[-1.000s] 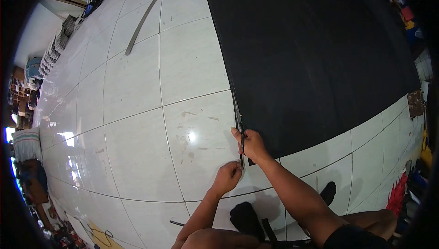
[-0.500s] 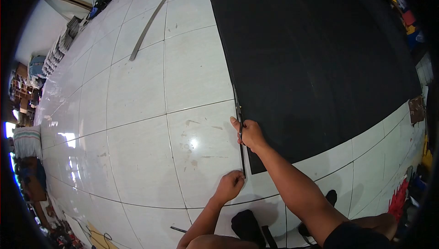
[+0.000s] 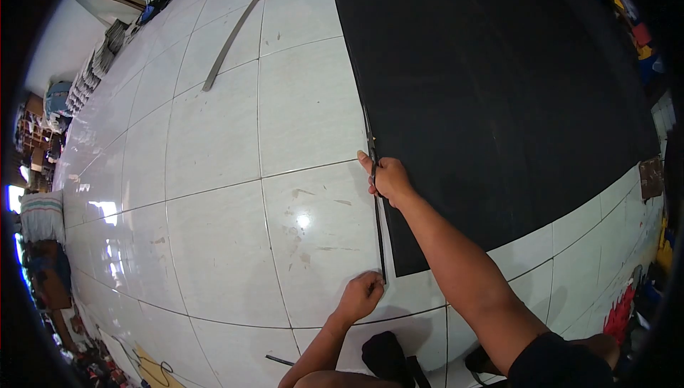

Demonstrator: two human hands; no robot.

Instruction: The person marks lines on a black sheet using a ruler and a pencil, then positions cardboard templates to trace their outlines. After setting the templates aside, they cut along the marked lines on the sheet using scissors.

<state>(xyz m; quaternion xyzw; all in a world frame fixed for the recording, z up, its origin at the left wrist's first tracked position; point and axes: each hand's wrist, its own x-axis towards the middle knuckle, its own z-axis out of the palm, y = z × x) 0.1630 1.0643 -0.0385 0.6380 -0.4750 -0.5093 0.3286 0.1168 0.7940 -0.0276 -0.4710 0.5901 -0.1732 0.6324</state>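
Note:
A large black sheet (image 3: 491,103) lies flat on the white tiled floor. Along its left edge my right hand (image 3: 388,176) is closed round dark scissors (image 3: 372,154), whose blades point away from me at the edge. A thin black strip (image 3: 380,235) runs from the scissors back toward me, parted from the sheet by a narrow gap of floor. The near end of this strip is pinched between the fingers of my left hand (image 3: 362,295), which rests low on the tiles.
A long grey metal bar (image 3: 239,32) lies on the tiles (image 3: 214,245) at the upper left. A brown block (image 3: 650,178) sits at the sheet's right corner. Stacked goods line the left side. A short black piece (image 3: 279,360) lies beside my left forearm.
My right hand and the scissors have moved forward along the sheet's edge, and the loose part of the strip is longer. My left hand still holds the strip's end, almost in place.

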